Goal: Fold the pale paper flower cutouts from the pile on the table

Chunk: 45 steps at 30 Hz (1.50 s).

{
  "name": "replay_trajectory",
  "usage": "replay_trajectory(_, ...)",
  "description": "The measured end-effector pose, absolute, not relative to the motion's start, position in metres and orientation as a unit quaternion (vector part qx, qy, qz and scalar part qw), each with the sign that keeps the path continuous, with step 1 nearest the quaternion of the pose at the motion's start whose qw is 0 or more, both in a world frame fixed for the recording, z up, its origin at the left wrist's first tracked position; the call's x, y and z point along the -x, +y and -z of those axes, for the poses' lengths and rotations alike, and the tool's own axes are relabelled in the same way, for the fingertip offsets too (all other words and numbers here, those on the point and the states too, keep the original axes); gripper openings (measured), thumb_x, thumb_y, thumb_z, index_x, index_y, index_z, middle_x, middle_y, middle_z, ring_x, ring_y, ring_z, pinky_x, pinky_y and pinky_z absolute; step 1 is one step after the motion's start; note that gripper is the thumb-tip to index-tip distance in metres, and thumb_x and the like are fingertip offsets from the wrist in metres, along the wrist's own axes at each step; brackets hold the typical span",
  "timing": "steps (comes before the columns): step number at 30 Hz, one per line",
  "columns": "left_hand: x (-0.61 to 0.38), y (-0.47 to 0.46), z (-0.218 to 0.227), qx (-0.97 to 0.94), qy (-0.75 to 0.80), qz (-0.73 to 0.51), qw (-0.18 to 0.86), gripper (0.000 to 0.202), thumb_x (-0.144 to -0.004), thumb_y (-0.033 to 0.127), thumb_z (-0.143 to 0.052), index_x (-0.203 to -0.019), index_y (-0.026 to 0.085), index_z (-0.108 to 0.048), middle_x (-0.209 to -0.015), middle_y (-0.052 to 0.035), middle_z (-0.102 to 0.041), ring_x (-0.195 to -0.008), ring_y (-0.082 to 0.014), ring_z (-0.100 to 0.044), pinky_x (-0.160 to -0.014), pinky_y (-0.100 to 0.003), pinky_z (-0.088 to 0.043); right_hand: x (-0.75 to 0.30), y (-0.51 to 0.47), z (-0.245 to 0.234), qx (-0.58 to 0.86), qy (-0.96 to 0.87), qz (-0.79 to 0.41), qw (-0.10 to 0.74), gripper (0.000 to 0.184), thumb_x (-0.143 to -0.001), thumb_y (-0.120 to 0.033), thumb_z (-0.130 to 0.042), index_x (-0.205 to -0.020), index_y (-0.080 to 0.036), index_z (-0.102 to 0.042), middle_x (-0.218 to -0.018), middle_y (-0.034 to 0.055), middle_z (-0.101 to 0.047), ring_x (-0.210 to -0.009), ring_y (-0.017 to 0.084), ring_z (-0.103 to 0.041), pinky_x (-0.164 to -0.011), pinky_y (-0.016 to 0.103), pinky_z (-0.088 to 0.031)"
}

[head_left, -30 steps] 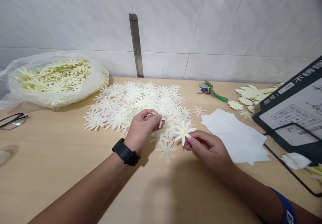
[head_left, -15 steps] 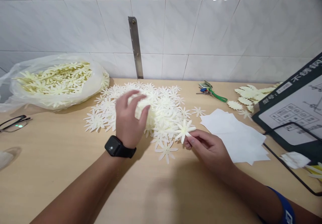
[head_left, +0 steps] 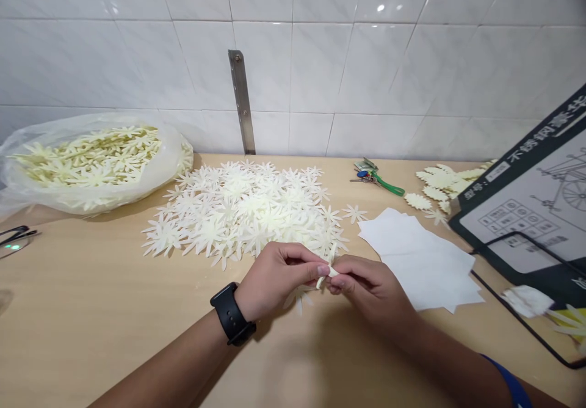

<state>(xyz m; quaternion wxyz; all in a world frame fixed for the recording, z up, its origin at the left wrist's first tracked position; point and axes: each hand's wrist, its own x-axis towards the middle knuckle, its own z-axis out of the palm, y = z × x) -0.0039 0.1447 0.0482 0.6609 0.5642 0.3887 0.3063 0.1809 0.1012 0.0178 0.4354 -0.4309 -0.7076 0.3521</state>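
Note:
My left hand [head_left: 281, 276], with a black watch on its wrist, and my right hand [head_left: 366, 286] meet at the fingertips in front of me. Both pinch one cream paper flower [head_left: 326, 266], held edge-on between them. Just beyond lies a wide pile of the same flat cream flowers [head_left: 242, 209] on the wooden table [head_left: 91, 310]. Another flower [head_left: 300, 298] lies on the table under my left hand, partly hidden.
A clear plastic bag of yellowish flowers [head_left: 91, 157] sits at the back left. White paper sheets [head_left: 421, 261] lie to the right, with a dark printed box [head_left: 526, 206] beyond. Keys with a green tag [head_left: 375, 176], leaf cut-outs [head_left: 442, 182] and glasses [head_left: 13, 238] also lie about.
My left hand came back from over the flower pile to my right hand. Both now pinch the flower that my right hand was holding alone.

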Motion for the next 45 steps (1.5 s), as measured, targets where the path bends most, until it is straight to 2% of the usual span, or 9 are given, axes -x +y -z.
replay_trajectory(13,0.003,0.144,-0.051,-0.539,0.368,-0.309,0.692,0.020,-0.068,0.030,-0.078,-0.066,0.010,-0.073,-0.062,-0.0049,-0.066,-0.060,-0.0115,-0.056,-0.062,-0.025,-0.045,-0.183,0.102,-0.017,0.416,-0.706,-0.380,0.430,0.030,-0.092,-0.037,-0.054,-0.073,-0.018,-0.066,-0.066,0.0035,-0.064,-0.062,0.016,-0.059,-0.060,0.026,-0.046)
replay_trajectory(26,0.000,0.143,-0.053,-0.500,0.364,-0.317,0.720,0.029,-0.060,0.037,-0.083,-0.064,0.011,-0.072,-0.061,-0.0043,-0.066,-0.060,-0.0140,-0.061,-0.067,-0.030,-0.051,-0.181,0.099,-0.021,0.422,-0.693,-0.399,0.428,0.025,-0.091,-0.031,-0.056,-0.072,-0.019,-0.066,-0.066,0.0030,-0.066,-0.063,0.016,-0.062,-0.062,0.026,-0.049)
replay_trajectory(33,0.000,0.143,-0.048,-0.489,0.354,-0.326,0.727,0.030,-0.065,0.037,-0.081,-0.066,0.010,-0.070,-0.060,-0.0032,-0.064,-0.059,-0.0111,-0.057,-0.065,-0.026,-0.048,-0.179,0.099,-0.022,0.434,-0.687,-0.393,0.429,0.024,-0.092,-0.030,-0.053,-0.075,-0.019,-0.066,-0.070,0.0038,-0.066,-0.066,0.016,-0.062,-0.063,0.025,-0.050)
replay_trajectory(37,-0.002,0.140,-0.045,-0.536,0.362,-0.334,0.686,0.028,-0.074,0.039,-0.073,-0.077,0.011,-0.071,-0.068,-0.0048,-0.065,-0.064,-0.0123,-0.057,-0.067,-0.026,-0.047,-0.179,0.101,-0.021,0.469,-0.660,-0.391,0.437,0.024,-0.091,-0.031,-0.053,-0.074,-0.019,-0.065,-0.069,0.0031,-0.066,-0.067,0.017,-0.062,-0.063,0.024,-0.050)
replay_trajectory(40,-0.003,0.135,-0.044,-0.611,0.392,-0.346,0.595,0.027,-0.071,0.035,-0.076,-0.089,0.015,-0.073,-0.084,-0.0072,-0.070,-0.076,-0.0170,-0.062,-0.071,-0.027,-0.049,-0.179,0.103,-0.019,0.493,-0.648,-0.379,0.439,0.024,-0.090,-0.031,-0.053,-0.073,-0.019,-0.063,-0.069,0.0027,-0.064,-0.067,0.017,-0.060,-0.062,0.025,-0.049)
replay_trajectory(43,-0.003,0.133,-0.048,-0.658,0.410,-0.369,0.513,0.017,-0.077,0.033,-0.069,-0.082,0.018,-0.075,-0.088,-0.0077,-0.071,-0.082,-0.0192,-0.063,-0.070,-0.027,-0.049,-0.180,0.102,-0.017,0.494,-0.647,-0.379,0.439,0.023,-0.091,-0.031,-0.053,-0.073,-0.019,-0.062,-0.069,0.0024,-0.063,-0.068,0.017,-0.059,-0.063,0.025,-0.048)
replay_trajectory(45,-0.002,0.134,-0.052,-0.656,0.421,-0.377,0.499,0.020,-0.081,0.032,-0.063,-0.073,0.018,-0.074,-0.083,-0.0076,-0.071,-0.079,-0.0187,-0.062,-0.067,-0.026,-0.048,-0.180,0.102,-0.015,0.491,-0.646,-0.386,0.439,0.023,-0.091,-0.031,-0.053,-0.073,-0.019,-0.062,-0.069,0.0023,-0.063,-0.068,0.017,-0.059,-0.064,0.025,-0.048)
